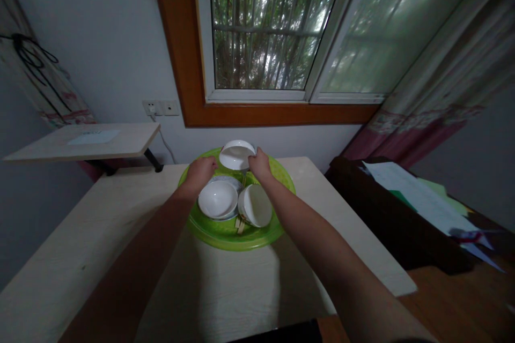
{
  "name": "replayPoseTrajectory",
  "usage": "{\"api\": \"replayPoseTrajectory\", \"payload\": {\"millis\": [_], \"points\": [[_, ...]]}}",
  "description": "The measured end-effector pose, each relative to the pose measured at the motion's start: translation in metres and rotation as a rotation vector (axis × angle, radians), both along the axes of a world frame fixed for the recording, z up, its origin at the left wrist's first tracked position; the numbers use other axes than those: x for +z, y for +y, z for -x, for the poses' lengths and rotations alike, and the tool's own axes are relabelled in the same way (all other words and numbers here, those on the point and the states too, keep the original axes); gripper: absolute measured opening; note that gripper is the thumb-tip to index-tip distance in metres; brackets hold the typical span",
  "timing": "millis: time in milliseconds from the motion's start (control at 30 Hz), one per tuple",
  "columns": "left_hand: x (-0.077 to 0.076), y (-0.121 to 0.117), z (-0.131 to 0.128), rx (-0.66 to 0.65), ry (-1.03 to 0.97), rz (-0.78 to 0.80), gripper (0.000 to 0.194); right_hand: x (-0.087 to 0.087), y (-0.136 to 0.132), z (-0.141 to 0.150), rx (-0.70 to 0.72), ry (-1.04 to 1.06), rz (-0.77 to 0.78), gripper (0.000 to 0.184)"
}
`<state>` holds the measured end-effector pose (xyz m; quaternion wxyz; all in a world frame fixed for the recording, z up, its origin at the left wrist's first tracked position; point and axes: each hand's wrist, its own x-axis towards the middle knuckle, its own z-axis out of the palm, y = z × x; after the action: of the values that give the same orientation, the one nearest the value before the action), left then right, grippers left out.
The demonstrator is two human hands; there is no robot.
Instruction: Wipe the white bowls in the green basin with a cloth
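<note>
A round green tray [237, 241] stands on the table with white dishes in it. At its far side my right hand [260, 165] pinches the rim of a white bowl [235, 155], which is tilted with its inside facing me. My left hand [203, 171] is closed over the tray's left side, apart from that bowl; whatever its fingers hold is hidden. Below it, a white bowl [217, 199] sits on a patterned dish. To the right, more white bowls [257, 206] lie tipped on their side. Light wooden chopsticks [240, 225] lie between the two groups, partly covered.
The pale table [169, 236] carries a raised shelf [92, 142] at the left with a paper on it. Behind are a wall socket [153, 108] with a cord and a window [277, 27]. Papers [410, 193] lie on dark furniture at the right.
</note>
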<state>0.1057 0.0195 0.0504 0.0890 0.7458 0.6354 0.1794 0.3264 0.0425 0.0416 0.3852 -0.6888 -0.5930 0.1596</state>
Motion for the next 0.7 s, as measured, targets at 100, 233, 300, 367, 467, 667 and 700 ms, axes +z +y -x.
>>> {"api": "replayPoseTrajectory", "payload": {"millis": [100, 233, 300, 367, 467, 667, 700], "points": [[0.000, 0.000, -0.001, -0.007, 0.067, -0.038, 0.029, 0.000, 0.000, 0.001, 0.001, 0.005, -0.001, 0.030], [-0.001, 0.003, 0.000, 0.037, 0.102, -0.061, 0.036, 0.000, 0.000, 0.001, -0.009, 0.012, -0.001, 0.029], [-0.002, 0.003, 0.001, 0.042, 0.065, -0.079, 0.035, -0.001, 0.001, 0.001, -0.008, 0.013, -0.003, 0.030], [-0.002, 0.003, 0.001, 0.028, 0.019, -0.100, 0.044, -0.002, 0.002, 0.000, -0.002, 0.015, -0.005, 0.030], [-0.002, 0.001, -0.001, -0.032, -0.019, -0.121, 0.052, -0.004, 0.003, 0.000, 0.006, 0.018, -0.008, 0.031], [0.002, -0.003, -0.009, -0.131, -0.083, -0.056, 0.053, -0.011, 0.009, 0.001, 0.057, 0.035, 0.002, 0.032], [0.002, -0.002, -0.009, -0.133, -0.109, -0.053, 0.056, -0.013, 0.009, 0.002, 0.074, 0.039, 0.006, 0.033]]}}
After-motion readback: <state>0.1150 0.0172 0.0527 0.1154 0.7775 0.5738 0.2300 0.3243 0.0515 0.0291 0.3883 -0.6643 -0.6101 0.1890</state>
